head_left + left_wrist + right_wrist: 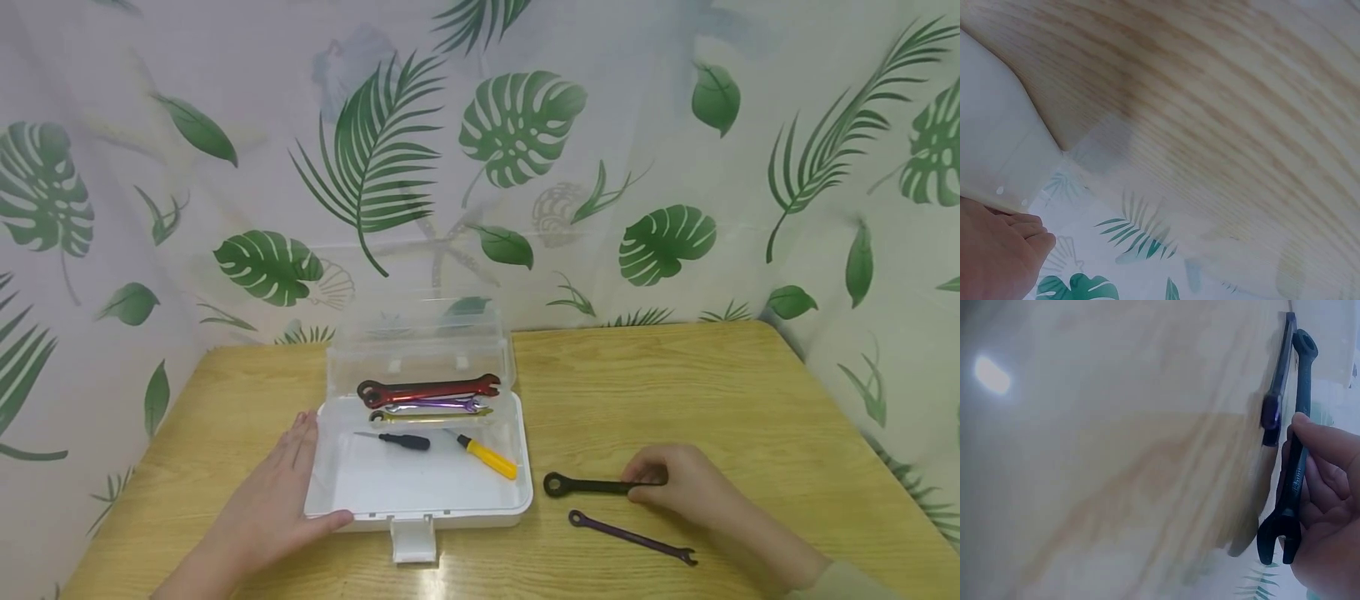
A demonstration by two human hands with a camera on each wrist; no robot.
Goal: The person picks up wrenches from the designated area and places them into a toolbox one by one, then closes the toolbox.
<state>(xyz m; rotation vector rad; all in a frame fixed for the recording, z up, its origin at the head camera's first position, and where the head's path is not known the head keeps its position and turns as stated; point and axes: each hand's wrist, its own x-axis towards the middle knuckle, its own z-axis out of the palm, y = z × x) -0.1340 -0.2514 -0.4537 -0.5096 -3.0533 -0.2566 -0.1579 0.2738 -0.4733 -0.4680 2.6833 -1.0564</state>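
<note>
Your right hand [678, 485] pinches the black wrench [592, 486] between thumb and fingers, closed firmly enough that no gap shows around the shaft. You have it by its right part, with the ring end reaching out to the left, just beside the box [422, 523] and apart from it. The right wrist view shows your thumb laid on the shaft, your other fingers curled behind, and the forked end close to your palm. Whether the wrench touches the table [660, 375], you cannot tell from here.

Your left hand [272, 493] grips nothing; it rests against the left side of the box, fingers extended along that wall and spread well away from the thumb, which lies at the near left corner.

On the near side of the black wrench, the dark purple wrench [633, 538] lies on the table, its ring end to the left and its forked end to the right and nearer you.

Along the far side of the box lie the red wrench [431, 392], the light purple wrench [442, 404] and the gold wrench [431, 417]. Nearer you, inside, are the black screwdriver [407, 442] on the left and the yellow tool [491, 460] on the right. The clear lid [420, 333] stands raised at the far side, and the latch [414, 543] hangs out at the near side.
</note>
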